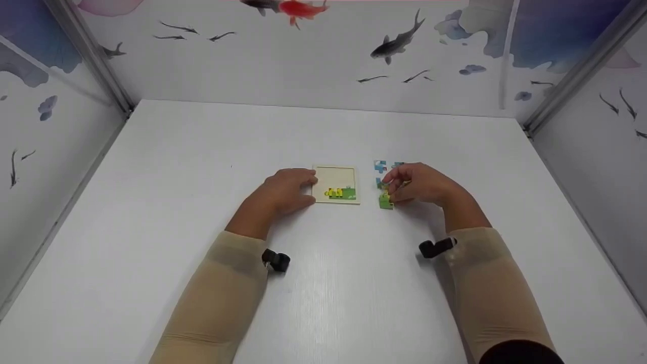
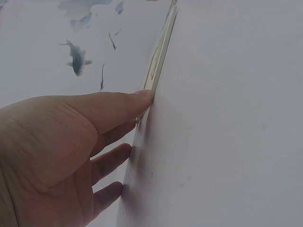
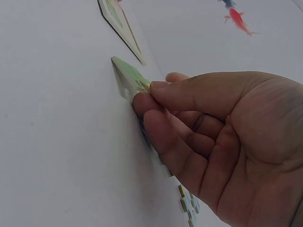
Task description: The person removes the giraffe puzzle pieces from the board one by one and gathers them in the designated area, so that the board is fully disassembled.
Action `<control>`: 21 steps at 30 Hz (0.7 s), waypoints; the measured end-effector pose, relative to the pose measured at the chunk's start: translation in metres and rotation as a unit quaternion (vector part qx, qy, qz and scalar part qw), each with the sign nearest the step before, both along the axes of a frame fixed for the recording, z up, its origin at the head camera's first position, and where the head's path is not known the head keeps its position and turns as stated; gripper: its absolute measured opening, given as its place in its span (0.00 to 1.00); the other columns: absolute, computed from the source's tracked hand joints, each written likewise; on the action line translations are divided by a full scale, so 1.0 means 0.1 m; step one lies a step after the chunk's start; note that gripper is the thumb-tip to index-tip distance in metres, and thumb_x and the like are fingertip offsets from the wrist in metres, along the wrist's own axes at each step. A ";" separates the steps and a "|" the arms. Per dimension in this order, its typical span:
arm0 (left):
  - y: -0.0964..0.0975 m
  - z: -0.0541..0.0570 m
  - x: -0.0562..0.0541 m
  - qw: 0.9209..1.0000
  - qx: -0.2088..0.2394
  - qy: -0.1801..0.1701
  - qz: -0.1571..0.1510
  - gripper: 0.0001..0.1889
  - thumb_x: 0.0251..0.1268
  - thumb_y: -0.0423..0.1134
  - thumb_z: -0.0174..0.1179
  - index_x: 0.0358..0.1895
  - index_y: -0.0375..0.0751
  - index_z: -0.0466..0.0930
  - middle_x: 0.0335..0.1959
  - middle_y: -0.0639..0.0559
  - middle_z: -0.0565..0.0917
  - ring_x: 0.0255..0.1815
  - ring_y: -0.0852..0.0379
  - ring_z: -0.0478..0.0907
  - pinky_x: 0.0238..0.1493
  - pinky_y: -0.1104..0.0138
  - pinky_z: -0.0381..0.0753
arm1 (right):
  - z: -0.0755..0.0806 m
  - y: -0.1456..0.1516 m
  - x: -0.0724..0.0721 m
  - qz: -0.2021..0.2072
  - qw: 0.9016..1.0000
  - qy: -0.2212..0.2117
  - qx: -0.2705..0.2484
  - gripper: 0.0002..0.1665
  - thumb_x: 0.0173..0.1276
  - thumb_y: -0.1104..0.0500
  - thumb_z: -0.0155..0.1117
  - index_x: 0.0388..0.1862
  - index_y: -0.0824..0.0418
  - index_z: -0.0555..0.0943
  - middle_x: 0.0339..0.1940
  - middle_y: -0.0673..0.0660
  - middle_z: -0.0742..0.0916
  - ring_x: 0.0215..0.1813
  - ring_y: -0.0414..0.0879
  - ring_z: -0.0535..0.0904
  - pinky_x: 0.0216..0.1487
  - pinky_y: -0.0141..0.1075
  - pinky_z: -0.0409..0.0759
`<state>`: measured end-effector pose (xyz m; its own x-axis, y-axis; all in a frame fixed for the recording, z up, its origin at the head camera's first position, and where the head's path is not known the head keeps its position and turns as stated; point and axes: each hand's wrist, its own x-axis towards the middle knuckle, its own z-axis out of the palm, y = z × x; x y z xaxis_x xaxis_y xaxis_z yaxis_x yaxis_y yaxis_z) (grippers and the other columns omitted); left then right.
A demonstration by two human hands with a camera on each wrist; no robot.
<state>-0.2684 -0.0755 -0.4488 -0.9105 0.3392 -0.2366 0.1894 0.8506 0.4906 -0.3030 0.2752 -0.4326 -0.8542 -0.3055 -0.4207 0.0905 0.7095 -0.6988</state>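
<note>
The right hand (image 1: 422, 182) has its fingers (image 3: 163, 130) pinched on a green piece (image 3: 127, 73), so the piece is right at the tips, with one corner poking out past them. It looks thin, flat and stiff, like wood, and I think it is very light. The top may be a bit slick. The small knobs could chip, so a soft pinch on the flat sides near an edge seems best.

The left hand (image 1: 290, 189) has its thumb and pointing finger apart, both touching the near left side of the tray (image 1: 333, 177). The tray lies flat between the two hands, left of the right fingers. It looks light too, and may slide on the smooth bench (image 1: 328, 283), so its rim is a good place to hold.

Now count. There is one tray and one pinched piece. The pieces in the tray (image 1: 349, 194) look like two, but the joins are hard to see. I see at least three loose pieces (image 1: 380, 166) beyond and beside the right fingers; the hand hides some, so I cannot tell them all.
</note>
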 end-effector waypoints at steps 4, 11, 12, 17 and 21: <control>-0.01 -0.02 -0.01 1.000 -0.002 0.000 0.002 0.31 0.77 0.48 0.63 0.80 0.56 0.71 0.86 0.62 0.65 0.90 0.52 0.56 0.89 0.50 0.55 | 0.00 -0.01 0.00 0.004 1.000 0.006 0.022 0.20 0.69 0.62 0.75 0.58 0.53 0.85 0.44 0.53 0.89 0.45 0.47 0.82 0.46 0.34 0.85; 0.00 -0.03 -0.02 1.000 -0.001 0.002 -0.001 0.31 0.77 0.48 0.63 0.80 0.56 0.71 0.86 0.62 0.66 0.90 0.52 0.56 0.89 0.51 0.56 | 0.02 -0.01 0.01 0.000 1.000 0.009 0.020 0.19 0.69 0.61 0.75 0.58 0.53 0.85 0.45 0.53 0.89 0.46 0.48 0.82 0.46 0.34 0.84; 0.00 -0.03 -0.02 1.000 -0.001 0.003 -0.002 0.30 0.77 0.48 0.63 0.80 0.55 0.71 0.86 0.62 0.66 0.90 0.52 0.56 0.89 0.51 0.56 | 0.02 -0.01 0.01 -0.004 1.000 0.011 0.021 0.19 0.69 0.61 0.76 0.58 0.53 0.85 0.46 0.54 0.89 0.46 0.48 0.82 0.46 0.34 0.84; -0.01 -0.02 -0.01 1.000 0.011 0.004 -0.001 0.30 0.77 0.47 0.63 0.79 0.55 0.73 0.85 0.62 0.67 0.90 0.52 0.56 0.89 0.50 0.56 | 0.05 -0.07 0.02 -0.033 0.999 0.026 0.012 0.19 0.71 0.60 0.74 0.59 0.52 0.85 0.48 0.55 0.87 0.47 0.50 0.82 0.48 0.36 0.86; -0.02 -0.01 0.00 1.000 0.015 0.001 0.000 0.30 0.77 0.47 0.63 0.79 0.54 0.73 0.85 0.61 0.67 0.90 0.51 0.57 0.89 0.50 0.56 | 0.11 -0.23 0.02 -0.029 0.999 0.038 0.013 0.20 0.73 0.59 0.72 0.62 0.48 0.86 0.50 0.55 0.87 0.49 0.51 0.84 0.52 0.40 0.86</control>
<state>-0.2686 -0.0777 -0.4493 -0.9110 0.3464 -0.2236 0.1912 0.8353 0.5154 -0.3009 0.2524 -0.4214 -0.8995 -0.2449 -0.3618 0.0790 0.7233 -0.6860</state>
